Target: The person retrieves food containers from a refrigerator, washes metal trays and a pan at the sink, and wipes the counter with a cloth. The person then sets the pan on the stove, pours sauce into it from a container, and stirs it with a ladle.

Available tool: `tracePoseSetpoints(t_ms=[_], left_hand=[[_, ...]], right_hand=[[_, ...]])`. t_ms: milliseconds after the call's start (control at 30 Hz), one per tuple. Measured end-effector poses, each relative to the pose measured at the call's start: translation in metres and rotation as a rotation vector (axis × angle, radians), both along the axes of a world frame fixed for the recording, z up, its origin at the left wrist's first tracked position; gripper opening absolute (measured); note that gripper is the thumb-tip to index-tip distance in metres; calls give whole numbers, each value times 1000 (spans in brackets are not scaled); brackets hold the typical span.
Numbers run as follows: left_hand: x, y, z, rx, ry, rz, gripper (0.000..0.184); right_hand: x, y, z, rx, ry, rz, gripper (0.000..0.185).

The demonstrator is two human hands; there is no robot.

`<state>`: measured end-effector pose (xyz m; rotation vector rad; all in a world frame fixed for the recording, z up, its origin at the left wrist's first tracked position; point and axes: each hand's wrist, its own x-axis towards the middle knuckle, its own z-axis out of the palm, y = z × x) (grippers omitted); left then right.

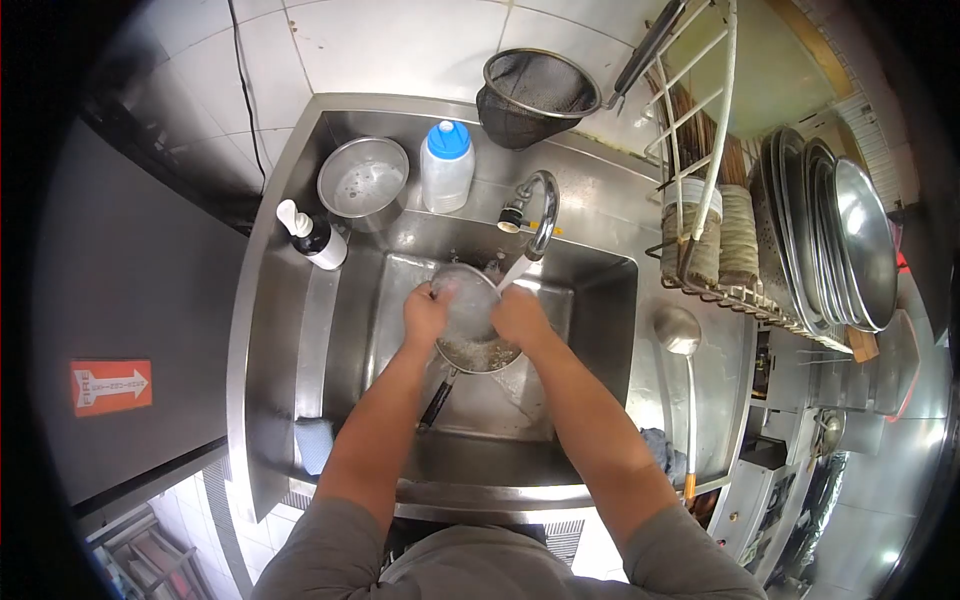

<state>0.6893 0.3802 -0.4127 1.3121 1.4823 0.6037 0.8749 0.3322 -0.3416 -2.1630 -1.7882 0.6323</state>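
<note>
A round, thin-rimmed strainer (470,312) with a black handle (435,402) is held low over the sink basin (400,385). Its handle points down toward my body. My left hand (428,312) is closed on the strainer's left rim, with the thumb toward the inside. Opposite it, my right hand (520,315) is curled at the right rim, its fingertips partly hidden. The surface looks wet and blurred, with brownish specks near the lower edge. Just above my right hand, a white rod-like piece (517,270) slants down from the faucet (545,205).
Behind the basin stand a metal pot (363,180), a blue-capped white bottle (447,168) and a dark mesh sieve (535,95). A pump bottle (318,240) is at left. A ladle (680,335) lies at right, below a wire rack (715,275) with metal bowls (862,240).
</note>
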Motion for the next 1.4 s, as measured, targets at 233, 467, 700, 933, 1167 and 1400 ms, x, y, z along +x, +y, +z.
tracePoseSetpoints(t_ms=[233,467,700,933,1167,1400], left_hand=[[18,-4,-20,251,-31,-250,51],[73,25,138,713,201,-646,80],[105,45,90,368,789,-1023,75],[86,-58,174,404,204,-1112,53],[100,-110,405,657,-358,-758,33],[186,-61,483,912,-61,-442,43]], right_hand=[[20,-6,47,188,-46,-44,37],[68,-115,41,515,-337,-21,40],[99,-215,143,721,-106,-558,30],[140,-215,395,1128,-60,-748,36],[265,-125,451,640,-21,-617,35],[278,-130,437,850,-266,-551,35]])
